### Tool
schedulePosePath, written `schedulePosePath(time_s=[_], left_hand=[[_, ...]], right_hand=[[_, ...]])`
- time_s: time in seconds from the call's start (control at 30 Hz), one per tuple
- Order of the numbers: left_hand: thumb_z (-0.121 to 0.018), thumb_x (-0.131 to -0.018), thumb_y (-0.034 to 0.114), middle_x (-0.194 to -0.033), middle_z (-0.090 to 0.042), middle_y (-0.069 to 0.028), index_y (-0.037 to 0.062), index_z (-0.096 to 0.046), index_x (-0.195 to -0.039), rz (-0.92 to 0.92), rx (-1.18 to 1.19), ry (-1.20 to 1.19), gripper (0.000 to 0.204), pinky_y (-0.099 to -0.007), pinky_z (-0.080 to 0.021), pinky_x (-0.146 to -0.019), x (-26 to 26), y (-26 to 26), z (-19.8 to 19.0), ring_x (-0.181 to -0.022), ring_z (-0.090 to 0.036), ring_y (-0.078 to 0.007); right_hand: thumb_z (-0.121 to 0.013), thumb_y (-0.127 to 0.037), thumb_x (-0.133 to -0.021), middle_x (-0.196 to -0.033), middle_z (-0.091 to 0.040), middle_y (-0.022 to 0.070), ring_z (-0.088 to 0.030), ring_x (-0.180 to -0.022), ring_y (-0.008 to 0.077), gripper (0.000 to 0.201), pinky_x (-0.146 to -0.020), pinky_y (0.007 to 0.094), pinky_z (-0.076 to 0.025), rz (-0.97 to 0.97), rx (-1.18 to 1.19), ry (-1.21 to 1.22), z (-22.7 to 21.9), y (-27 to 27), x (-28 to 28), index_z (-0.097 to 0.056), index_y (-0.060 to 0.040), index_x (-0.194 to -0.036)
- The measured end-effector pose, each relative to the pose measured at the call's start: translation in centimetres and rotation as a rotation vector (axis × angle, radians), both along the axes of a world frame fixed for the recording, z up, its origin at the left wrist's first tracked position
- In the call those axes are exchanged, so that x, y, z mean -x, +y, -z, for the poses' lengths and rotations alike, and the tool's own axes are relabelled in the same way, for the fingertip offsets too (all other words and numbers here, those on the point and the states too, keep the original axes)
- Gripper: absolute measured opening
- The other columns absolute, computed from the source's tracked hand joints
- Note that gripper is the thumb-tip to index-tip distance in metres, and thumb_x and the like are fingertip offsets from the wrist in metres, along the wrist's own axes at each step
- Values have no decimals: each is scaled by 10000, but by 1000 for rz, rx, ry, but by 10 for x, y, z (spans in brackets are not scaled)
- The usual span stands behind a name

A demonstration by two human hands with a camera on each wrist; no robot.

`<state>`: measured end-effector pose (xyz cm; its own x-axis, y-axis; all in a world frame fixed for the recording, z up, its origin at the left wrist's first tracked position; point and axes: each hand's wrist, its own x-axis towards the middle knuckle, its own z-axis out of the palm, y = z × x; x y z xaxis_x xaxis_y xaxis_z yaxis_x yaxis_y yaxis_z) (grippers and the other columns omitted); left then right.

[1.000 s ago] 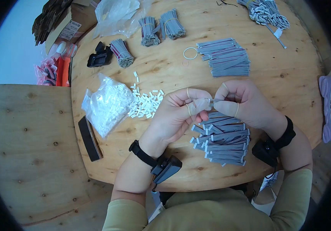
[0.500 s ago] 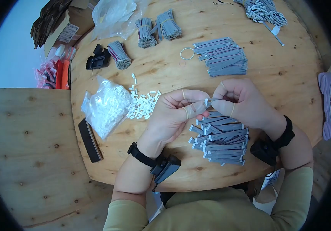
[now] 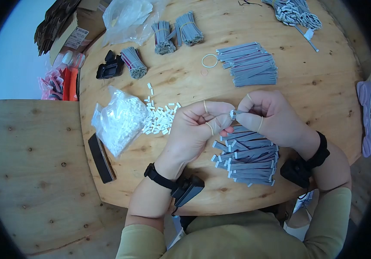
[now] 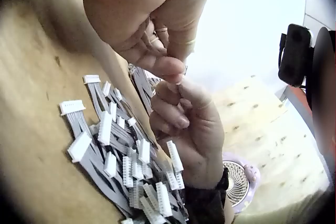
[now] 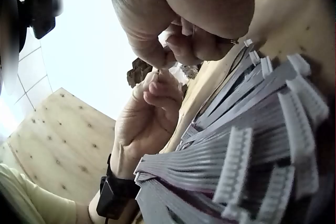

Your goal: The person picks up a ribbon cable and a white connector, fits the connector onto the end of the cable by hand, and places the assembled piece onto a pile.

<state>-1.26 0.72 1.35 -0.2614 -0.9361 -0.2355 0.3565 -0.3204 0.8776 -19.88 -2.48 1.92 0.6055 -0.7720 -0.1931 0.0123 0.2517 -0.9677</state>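
Note:
In the head view my left hand [image 3: 196, 125] pinches a small white connector [image 3: 233, 115] between thumb and forefinger. Facing it, my right hand [image 3: 276, 114] pinches a short grey ribbon cable [image 3: 238, 112] at the connector, most of the cable being hidden by the fingers. Pale finger cots cover the thumb and forefinger of both hands. Beneath the hands lies a pile of grey ribbon cables [image 3: 254, 159] with white connectors on their ends; it shows closely in the right wrist view, where a white connector [image 5: 233, 163] lies in front.
Left of the hands, loose white connectors [image 3: 159, 118] spill beside a clear plastic bag [image 3: 123, 118]. A phone [image 3: 101, 157] lies near the left edge. Beyond are flat ribbon cables [image 3: 250, 64], a rubber band [image 3: 209, 60], banded cable bundles [image 3: 190, 28] and a black case [image 3: 110, 67].
Both hands stay together at the same place above the pile. The white connector has turned slightly between the fingertips, and the head view has shifted a little.

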Motion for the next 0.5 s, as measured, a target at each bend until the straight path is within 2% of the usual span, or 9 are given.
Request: schedulePosePath(time_s=[0.07,0.27,0.37,0.5], left_hand=[[-618,-745,33,-813,-619,-122,-29,-577,-950,-5,9,-1,218,-208,-487,-564,1,0,0,-672,-603,-149],[-599,-760,27,-809,-617,-123,-28,-570,-955,-32,8,3,204,-212,-484,-572,2,1,0,-669,-600,-152],[-573,-791,37,-832,-616,-77,-10,-562,-969,-18,43,20,185,-209,-486,-604,2,1,2,-680,-589,-110],[-565,-797,36,-843,-615,-81,-9,-559,-975,-22,52,30,183,-209,-490,-608,3,2,3,-690,-591,-112]], right_hand=[[-553,-29,-775,-695,-536,-8,-483,-616,31,28,-538,180,-405,29,-20,-19,-1,0,-2,-546,-2,-777],[-552,-42,-789,-709,-539,-15,-482,-632,25,35,-556,177,-403,27,-18,-11,-2,1,-3,-550,-8,-794],[-548,-45,-796,-716,-539,-20,-476,-637,20,32,-558,172,-397,49,-16,-50,1,2,-4,-552,-13,-801],[-544,-51,-804,-715,-535,-27,-469,-637,15,37,-556,171,-392,51,-34,-67,0,2,-5,-551,-16,-816]])
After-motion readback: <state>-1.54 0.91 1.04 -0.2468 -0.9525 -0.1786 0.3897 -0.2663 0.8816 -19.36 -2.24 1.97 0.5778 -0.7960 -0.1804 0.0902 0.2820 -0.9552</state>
